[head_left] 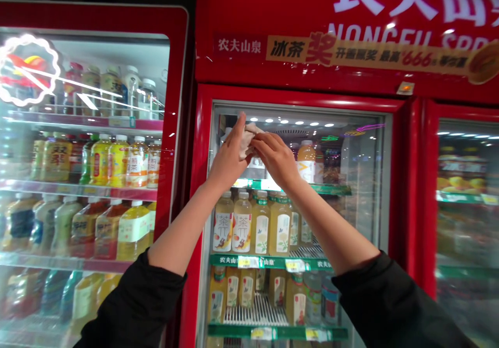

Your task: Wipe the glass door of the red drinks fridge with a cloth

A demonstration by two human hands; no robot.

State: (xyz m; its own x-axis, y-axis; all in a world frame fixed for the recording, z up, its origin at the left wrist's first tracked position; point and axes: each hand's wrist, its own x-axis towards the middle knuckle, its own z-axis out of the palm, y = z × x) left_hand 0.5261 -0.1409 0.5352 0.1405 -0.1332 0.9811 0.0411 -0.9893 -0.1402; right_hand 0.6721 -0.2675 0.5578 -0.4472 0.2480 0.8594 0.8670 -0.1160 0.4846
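Note:
A crumpled whitish cloth (248, 139) is bunched between my two hands, high up in front of the glass door (364, 192) of a red drinks fridge. My left hand (230, 158) holds the cloth from the left, its fingers pointing up and its thumb below. From the right, my right hand (277, 160) grips it with bent fingers. Parts of the cloth are hidden by the fingers. Whether it touches the glass I cannot tell. Behind the glass, just right of my right hand, an orange drink bottle (306, 161) stands on the top shelf.
Tea bottles (242, 223) line the fridge's lower shelves. A second red-framed fridge (177, 130) with several rows of bottles stands to the left, a round lit sign (29, 70) on its glass. Another glass door (468, 223) is at right. A red sign panel (273, 5) runs above.

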